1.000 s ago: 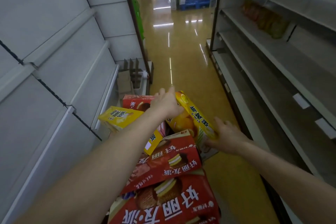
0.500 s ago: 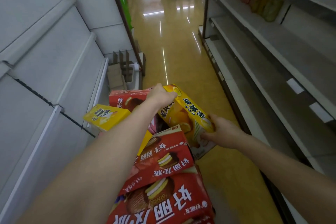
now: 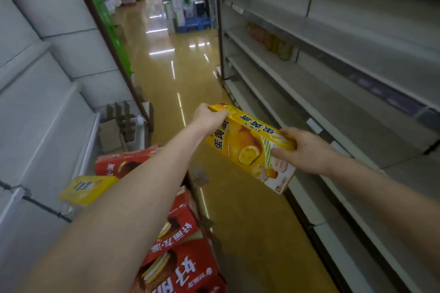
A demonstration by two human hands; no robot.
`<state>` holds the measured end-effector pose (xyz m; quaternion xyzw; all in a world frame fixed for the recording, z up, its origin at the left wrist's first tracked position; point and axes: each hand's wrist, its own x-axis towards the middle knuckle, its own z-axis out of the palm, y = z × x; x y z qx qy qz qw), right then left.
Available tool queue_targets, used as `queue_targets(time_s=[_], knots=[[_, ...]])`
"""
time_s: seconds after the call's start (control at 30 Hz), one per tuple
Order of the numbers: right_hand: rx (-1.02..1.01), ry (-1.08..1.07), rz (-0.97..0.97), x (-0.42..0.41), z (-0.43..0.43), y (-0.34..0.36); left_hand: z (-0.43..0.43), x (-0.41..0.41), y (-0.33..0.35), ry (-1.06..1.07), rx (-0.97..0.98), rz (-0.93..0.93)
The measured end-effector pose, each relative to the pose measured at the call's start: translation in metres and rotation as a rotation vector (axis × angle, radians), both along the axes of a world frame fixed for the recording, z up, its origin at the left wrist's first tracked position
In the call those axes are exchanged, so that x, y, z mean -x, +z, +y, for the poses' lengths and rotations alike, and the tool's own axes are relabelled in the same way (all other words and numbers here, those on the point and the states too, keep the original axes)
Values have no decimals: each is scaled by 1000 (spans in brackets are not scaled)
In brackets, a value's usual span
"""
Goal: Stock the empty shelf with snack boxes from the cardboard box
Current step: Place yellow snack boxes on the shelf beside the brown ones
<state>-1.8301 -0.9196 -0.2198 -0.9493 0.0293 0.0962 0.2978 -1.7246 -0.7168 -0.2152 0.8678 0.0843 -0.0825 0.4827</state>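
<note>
Yellow box has lifted clear of the red boxes, left hand and right hand each clamped on an end; looks bound for the right-side shelf.

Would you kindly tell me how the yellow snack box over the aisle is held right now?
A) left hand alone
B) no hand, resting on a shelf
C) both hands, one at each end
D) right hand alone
C: the left hand grips the far end of the yellow snack box and the right hand grips its near end.
</note>
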Motion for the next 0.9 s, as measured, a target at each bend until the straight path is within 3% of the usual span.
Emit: queue_targets(time_s=[0.7,0.9], knots=[[148,-460,-464,202,-217,172,-260,123,167,-385,265,-303],[106,-593,-575,268,-262,200,-322,162,174,-510,474,-241]])
